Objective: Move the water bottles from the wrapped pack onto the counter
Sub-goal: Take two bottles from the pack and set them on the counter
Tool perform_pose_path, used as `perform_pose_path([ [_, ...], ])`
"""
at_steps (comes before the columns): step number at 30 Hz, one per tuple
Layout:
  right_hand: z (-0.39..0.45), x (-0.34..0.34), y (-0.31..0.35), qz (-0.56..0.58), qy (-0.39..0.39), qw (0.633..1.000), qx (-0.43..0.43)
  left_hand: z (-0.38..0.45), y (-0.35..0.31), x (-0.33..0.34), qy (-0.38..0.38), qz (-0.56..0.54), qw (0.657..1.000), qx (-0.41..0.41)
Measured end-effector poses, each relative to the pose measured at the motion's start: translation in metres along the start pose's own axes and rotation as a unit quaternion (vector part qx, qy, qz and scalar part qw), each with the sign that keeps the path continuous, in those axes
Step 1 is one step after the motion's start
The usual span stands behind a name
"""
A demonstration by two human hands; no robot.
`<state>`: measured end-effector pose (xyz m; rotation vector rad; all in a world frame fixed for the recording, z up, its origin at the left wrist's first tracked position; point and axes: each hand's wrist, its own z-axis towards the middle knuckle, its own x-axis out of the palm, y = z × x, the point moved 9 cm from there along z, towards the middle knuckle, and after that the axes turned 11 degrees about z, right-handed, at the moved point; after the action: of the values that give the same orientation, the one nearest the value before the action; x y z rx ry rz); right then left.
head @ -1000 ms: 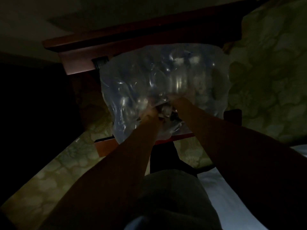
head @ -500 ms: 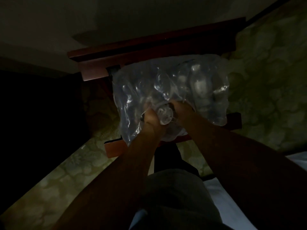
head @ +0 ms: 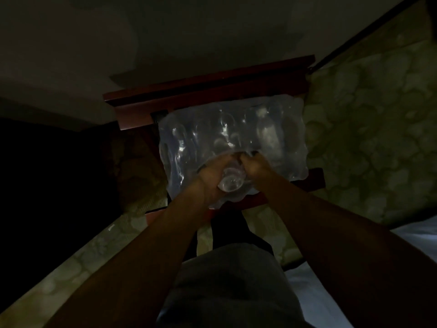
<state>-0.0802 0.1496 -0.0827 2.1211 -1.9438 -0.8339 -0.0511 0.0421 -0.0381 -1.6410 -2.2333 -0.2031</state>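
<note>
We are drawing one water bottle (head: pixel 230 182) out of the wrapped pack (head: pixel 233 143), which is lying on a red wooden stand (head: pixel 212 91) at its near edge. Our left hand (head: pixel 208 178) is clenching the bottle, while our right hand (head: pixel 256 168) is pinching the torn plastic, holding the opening wide.

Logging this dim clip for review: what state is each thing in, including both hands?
Clear plastic-wrapped pack of water bottles: torn open at its near edge, resting on the dark red wooden stand.
Clear plastic water bottle: partly out of the wrap, base toward the camera.
Left hand: closed around the bottle.
Right hand: gripping the wrap beside the opening.
</note>
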Motion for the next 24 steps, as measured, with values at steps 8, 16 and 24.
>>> perform_pose_path([
  [8, -0.017, -0.008, 0.024, -0.308, -0.083, 0.943, -0.098, -0.004, 0.008, -0.008, 0.056, 0.043, 0.997, 0.023],
  [16, -0.029, -0.015, 0.012, -0.053, 0.019, 0.998, -0.01, -0.014, -0.009, -0.001, 0.05, 0.099, 0.992, 0.067],
  [24, -0.053, -0.022, 0.005, 0.24, -0.004, 0.964, 0.116, -0.027, 0.004, -0.003, 0.092, 0.096, 0.987, 0.088],
])
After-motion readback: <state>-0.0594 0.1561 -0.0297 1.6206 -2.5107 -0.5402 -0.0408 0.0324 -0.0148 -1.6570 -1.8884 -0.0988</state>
